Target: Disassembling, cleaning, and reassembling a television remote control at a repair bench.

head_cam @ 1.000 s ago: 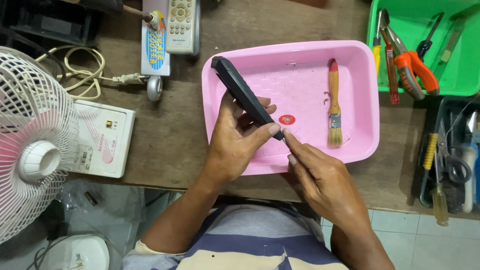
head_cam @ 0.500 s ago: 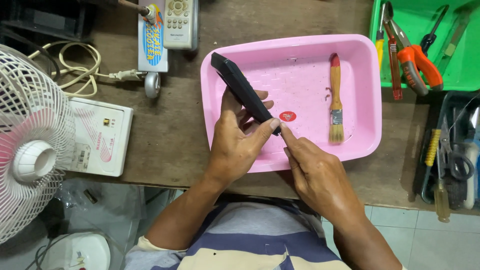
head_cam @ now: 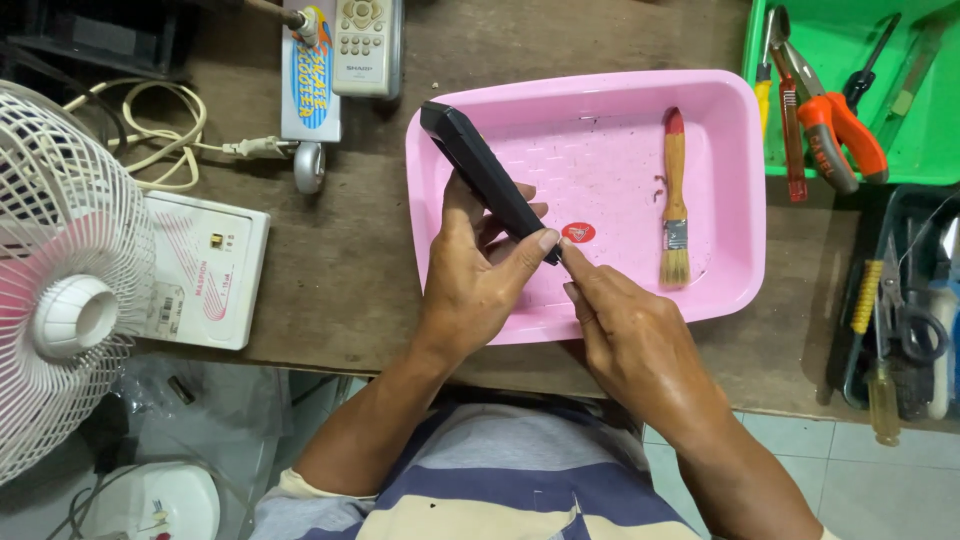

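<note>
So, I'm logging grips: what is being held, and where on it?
The left hand holds a long black plastic remote-like bar at its near end; the right hand fingers touch that same end.

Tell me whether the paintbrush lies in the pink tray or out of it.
In. The paintbrush lies flat on the floor of the pink tray, bristles toward the person, apart from both hands.
</note>
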